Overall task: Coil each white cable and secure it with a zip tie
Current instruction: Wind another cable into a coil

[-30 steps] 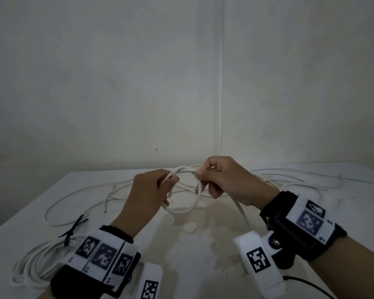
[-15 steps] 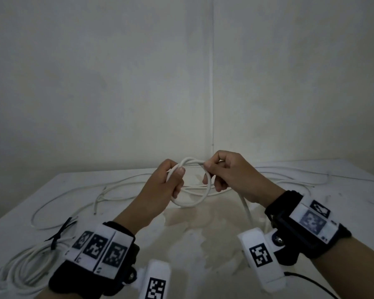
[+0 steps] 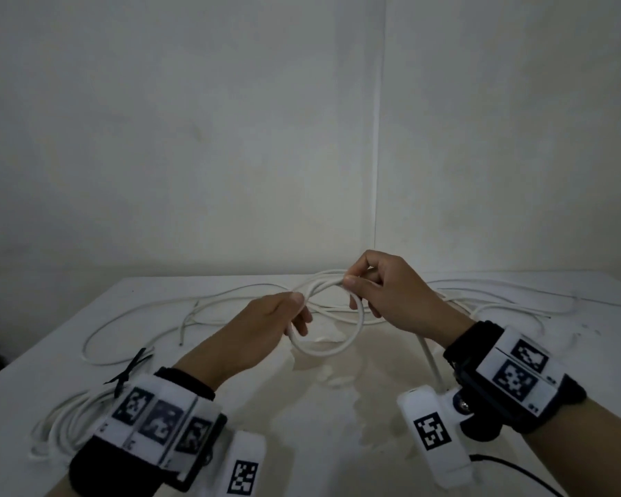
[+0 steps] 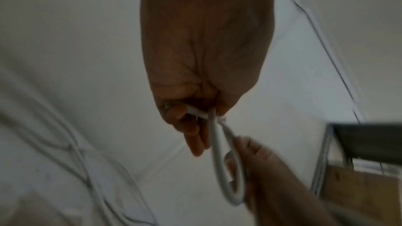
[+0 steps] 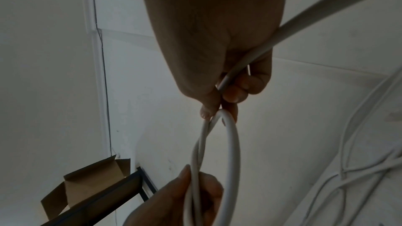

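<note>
A small loop of white cable (image 3: 332,347) hangs above the white table (image 3: 337,443), held between both hands. My left hand (image 3: 294,313) pinches the loop's left side where two strands cross (image 4: 203,113). My right hand (image 3: 355,281) pinches its top right, seen up close as the loop (image 5: 230,143) under the fingers. A free strand (image 3: 429,364) runs from the right hand down toward me, and the strand (image 5: 304,21) crosses the right wrist view. Loose white cable (image 3: 230,299) sprawls behind the hands.
A coiled white cable bundle (image 3: 72,417) bound by a black zip tie (image 3: 128,369) lies at the table's left front. More loose cable (image 3: 499,299) runs along the back right. Walls meet in a corner behind. A cardboard box (image 5: 87,186) sits beside a dark frame.
Both hands have drawn slightly apart, the left lower and the right higher, so the loop between them is wider. The view shifted slightly.
</note>
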`<action>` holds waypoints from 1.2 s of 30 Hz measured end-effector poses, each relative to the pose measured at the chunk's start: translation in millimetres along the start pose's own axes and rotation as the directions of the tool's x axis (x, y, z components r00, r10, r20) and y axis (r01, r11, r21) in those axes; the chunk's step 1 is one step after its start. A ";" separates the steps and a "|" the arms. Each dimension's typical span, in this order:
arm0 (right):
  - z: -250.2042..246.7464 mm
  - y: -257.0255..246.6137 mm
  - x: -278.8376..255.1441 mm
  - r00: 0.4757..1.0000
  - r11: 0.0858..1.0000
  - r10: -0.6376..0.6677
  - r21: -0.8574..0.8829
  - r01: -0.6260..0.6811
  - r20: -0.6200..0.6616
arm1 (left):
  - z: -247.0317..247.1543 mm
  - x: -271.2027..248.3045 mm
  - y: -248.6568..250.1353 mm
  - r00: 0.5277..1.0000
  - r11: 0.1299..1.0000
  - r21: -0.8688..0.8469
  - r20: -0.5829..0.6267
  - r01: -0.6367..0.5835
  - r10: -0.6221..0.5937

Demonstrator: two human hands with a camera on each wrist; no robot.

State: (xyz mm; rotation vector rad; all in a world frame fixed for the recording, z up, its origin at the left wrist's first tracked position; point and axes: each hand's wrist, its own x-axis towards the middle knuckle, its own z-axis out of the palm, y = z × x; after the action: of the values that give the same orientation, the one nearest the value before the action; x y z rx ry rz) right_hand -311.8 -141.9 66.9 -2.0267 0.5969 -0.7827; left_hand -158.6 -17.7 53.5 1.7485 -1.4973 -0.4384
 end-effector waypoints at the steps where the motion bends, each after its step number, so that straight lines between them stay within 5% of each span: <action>1: 1.2 -1.1 1.8 1.000 1.000 -0.010 0.000 0.010 -0.004 | -3.8 -0.1 0.2 0.998 0.995 -0.097 0.047 0.035 -0.030; 4: 3.5 -3.8 6.2 0.999 0.999 -0.041 -0.010 0.041 -0.010 | -10.8 -2.0 0.0 0.988 0.951 -0.295 0.145 0.094 -0.052; 12: 15.0 -3.4 13.5 0.999 0.998 -0.043 0.035 0.043 0.023 | -8.2 -4.0 -12.2 0.987 0.822 -0.560 -0.045 0.103 -0.154; 16: 14.3 4.7 17.6 0.998 0.998 -0.058 -0.018 0.058 -0.028 | -16.6 -4.4 -16.9 0.960 0.849 -0.524 -0.195 0.070 -0.199; 23: -10.0 24.5 24.1 0.965 0.908 -0.180 -0.410 0.089 -0.189 | -44.5 -8.3 -39.0 0.900 0.881 -0.469 -0.352 0.068 -0.257; 28: -23.7 26.4 34.2 0.932 0.653 -0.303 -0.756 0.053 -0.197 | -57.2 -12.0 -41.9 0.890 0.848 -0.524 -0.345 0.082 -0.299; 32: 11.9 24.0 31.3 0.855 0.227 -0.480 -0.913 0.339 0.198 | -63.3 -11.6 -42.3 0.877 0.845 -0.529 -0.368 0.076 -0.309; 36: 55.9 26.3 19.6 0.694 0.043 -0.562 -0.822 0.568 0.450 | -64.1 -12.1 -43.9 0.865 0.862 -0.497 -0.384 0.100 -0.322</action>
State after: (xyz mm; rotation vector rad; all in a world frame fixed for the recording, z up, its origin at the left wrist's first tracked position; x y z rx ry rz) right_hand -261.4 -137.8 26.3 -3.5624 0.1254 -0.9856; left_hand -87.5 15.2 59.3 1.4977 -0.7776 -0.4192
